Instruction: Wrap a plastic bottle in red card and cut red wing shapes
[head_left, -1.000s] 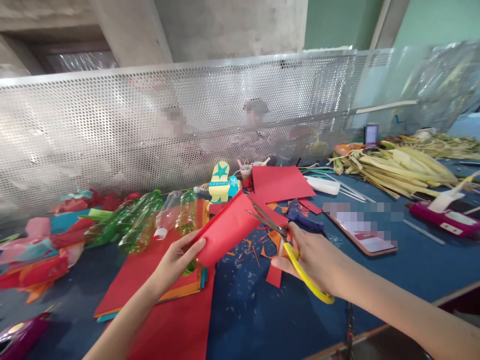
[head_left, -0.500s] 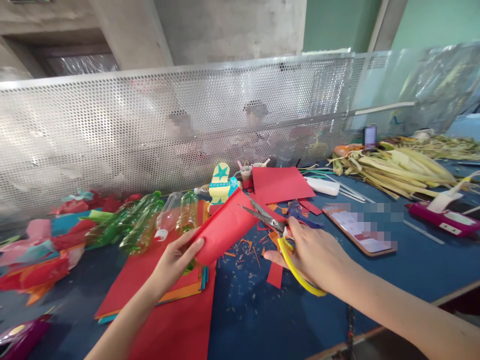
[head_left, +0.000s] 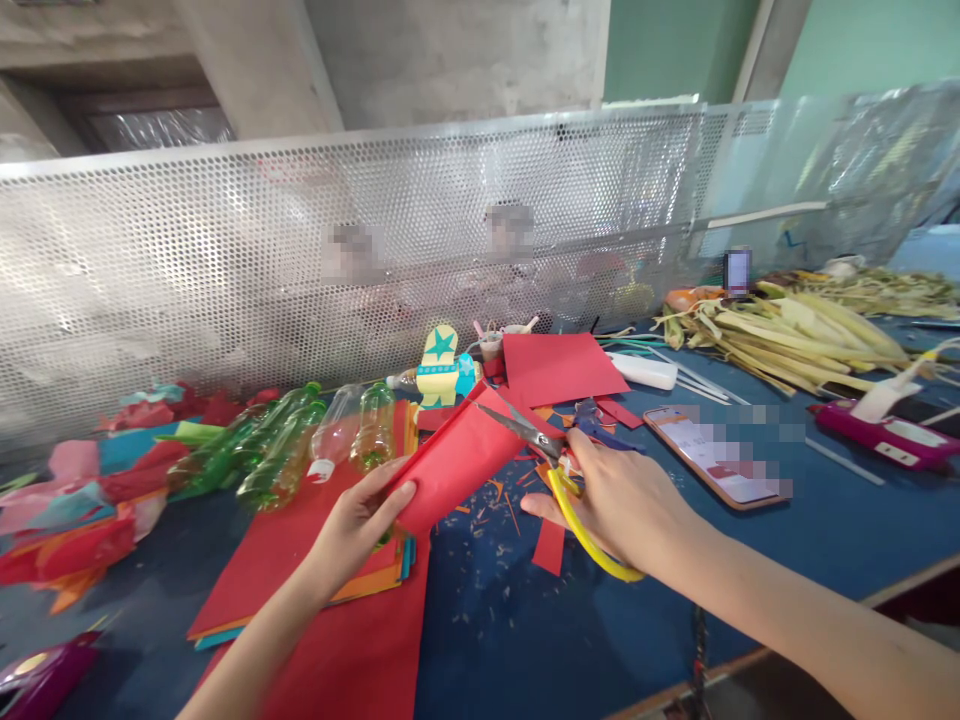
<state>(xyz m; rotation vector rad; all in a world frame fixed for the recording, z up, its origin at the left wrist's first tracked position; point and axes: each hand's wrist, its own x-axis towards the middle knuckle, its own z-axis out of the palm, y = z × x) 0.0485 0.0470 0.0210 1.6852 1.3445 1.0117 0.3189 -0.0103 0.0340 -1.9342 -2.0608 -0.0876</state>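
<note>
My left hand is closed on the near corner of a folded red paper sheet, holding it tilted above the blue table. My right hand grips yellow-handled scissors; their metal blades point left and meet the upper right edge of the red sheet. Small orange and red paper scraps lie on the table under the blades. A stack of red and orange sheets lies below my left hand.
Green and clear plastic bottles lie at the left beside crumpled coloured paper. A phone, a second red sheet, a paper-covered bottle, dried leaves and a purple tool lie to the right. A perforated metal screen backs the table; people sit behind it.
My right hand and the scissors have moved left and slightly down, bringing the blades closer together at the red sheet's edge. My left hand has stayed almost still.
</note>
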